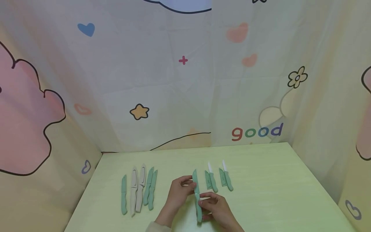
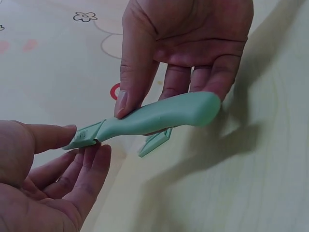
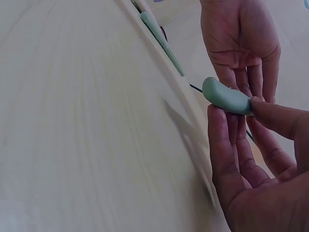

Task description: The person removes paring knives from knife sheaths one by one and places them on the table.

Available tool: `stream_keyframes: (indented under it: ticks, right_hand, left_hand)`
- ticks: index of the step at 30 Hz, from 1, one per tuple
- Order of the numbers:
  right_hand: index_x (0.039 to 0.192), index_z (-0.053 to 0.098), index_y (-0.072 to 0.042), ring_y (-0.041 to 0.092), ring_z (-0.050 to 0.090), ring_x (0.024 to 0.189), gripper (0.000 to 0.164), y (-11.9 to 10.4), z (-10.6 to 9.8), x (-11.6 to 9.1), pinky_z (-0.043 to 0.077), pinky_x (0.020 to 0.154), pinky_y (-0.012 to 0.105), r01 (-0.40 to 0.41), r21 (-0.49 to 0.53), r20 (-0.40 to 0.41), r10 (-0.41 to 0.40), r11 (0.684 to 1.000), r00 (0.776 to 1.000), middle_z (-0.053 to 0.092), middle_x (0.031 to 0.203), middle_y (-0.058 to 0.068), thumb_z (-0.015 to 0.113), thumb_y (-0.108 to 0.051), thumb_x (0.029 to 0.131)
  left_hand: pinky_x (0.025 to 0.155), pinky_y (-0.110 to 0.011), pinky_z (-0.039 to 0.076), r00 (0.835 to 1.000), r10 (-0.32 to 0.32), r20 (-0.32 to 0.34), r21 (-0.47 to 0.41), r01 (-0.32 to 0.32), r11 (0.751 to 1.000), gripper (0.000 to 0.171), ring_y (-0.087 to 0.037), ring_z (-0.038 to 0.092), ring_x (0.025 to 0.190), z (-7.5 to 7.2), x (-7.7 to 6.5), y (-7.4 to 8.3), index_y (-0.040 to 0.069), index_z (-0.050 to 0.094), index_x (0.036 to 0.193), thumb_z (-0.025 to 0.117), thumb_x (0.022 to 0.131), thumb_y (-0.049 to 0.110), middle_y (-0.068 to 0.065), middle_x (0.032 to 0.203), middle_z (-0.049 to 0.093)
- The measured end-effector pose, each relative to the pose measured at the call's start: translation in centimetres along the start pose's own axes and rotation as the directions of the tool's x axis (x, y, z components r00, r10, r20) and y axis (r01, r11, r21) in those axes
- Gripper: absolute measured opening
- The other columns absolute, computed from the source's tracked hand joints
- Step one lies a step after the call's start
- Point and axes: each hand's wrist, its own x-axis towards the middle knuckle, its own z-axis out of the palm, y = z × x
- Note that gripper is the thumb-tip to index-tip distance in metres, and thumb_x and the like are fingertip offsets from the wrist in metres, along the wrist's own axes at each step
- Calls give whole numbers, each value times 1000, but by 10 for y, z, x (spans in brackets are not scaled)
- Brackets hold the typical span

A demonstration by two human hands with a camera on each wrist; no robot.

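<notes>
Both hands hold one green knife (image 1: 198, 207) above the table, its blade covered by a green sheath (image 1: 195, 178). My left hand (image 1: 180, 190) pinches the sheath between thumb and fingers. The right hand (image 1: 215, 207) grips the handle, thumb on one side and fingertips on the other. In the left wrist view the knife handle (image 2: 164, 113) points its rounded end to the right, and the sheath (image 2: 86, 135) meets it at the left thumb. In the right wrist view only the handle (image 3: 227, 98) shows; the sheath is hidden behind the fingers.
Just right of the hands lie two small knives (image 1: 213, 182) (image 1: 228, 180) with white blades bare, each beside its green sheath (image 1: 208, 179). To the left, several sheathed knives, green (image 1: 124, 196) and beige (image 1: 133, 193), lie in a row on the pale table (image 1: 269, 193). A printed curtain (image 1: 162, 80) encloses the table.
</notes>
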Motion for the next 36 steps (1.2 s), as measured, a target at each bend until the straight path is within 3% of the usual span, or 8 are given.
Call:
stream_keyframes:
  ticks: [5, 12, 19, 23, 36]
  right_hand:
    - [120, 58, 4, 27, 65, 84, 37, 1, 0, -1, 62, 66, 41, -20, 2, 31, 20, 1000, 999, 71, 94, 8, 68, -14, 89]
    - [117, 59, 9, 24, 64, 80, 39, -1, 3, -3, 62, 66, 38, -22, -25, 55, 23, 999, 998, 69, 93, 6, 69, -15, 89]
    - [119, 56, 10, 26, 64, 82, 38, 3, 3, -1, 62, 65, 40, -15, -28, 87, 17, 999, 996, 68, 92, 6, 67, -13, 90]
    - [119, 55, 10, 27, 63, 83, 37, 5, 2, -1, 62, 66, 41, -11, -29, 101, 14, 1000, 995, 67, 93, 7, 66, -11, 91]
    - [119, 54, 10, 25, 63, 83, 37, 4, 2, -2, 62, 65, 40, -10, -55, 114, 16, 998, 993, 66, 91, 6, 65, -11, 91]
  left_hand:
    - [71, -34, 61, 1000, 3, -31, 42, -1, 999, 32, -24, 67, 78, 1, 4, 0, -3, 64, 117, 69, 86, 3, -16, 95, 66]
    - [70, -34, 61, 1000, 2, -15, 28, -2, 1000, 31, -26, 67, 78, 2, 2, 2, -5, 65, 115, 70, 85, 1, -17, 95, 64]
    - [73, -38, 61, 1000, 10, 0, 46, -10, 999, 31, -32, 66, 79, 6, -13, 30, -12, 61, 115, 66, 86, -3, -26, 98, 62]
    - [73, -38, 61, 1000, -2, -8, 54, 3, 999, 31, -31, 66, 79, 7, -17, 37, -12, 61, 115, 66, 86, -3, -25, 98, 62]
    - [73, -40, 61, 999, -8, -40, 34, 10, 999, 29, -32, 66, 78, 9, -16, 34, -12, 63, 112, 67, 84, -4, -25, 95, 63]
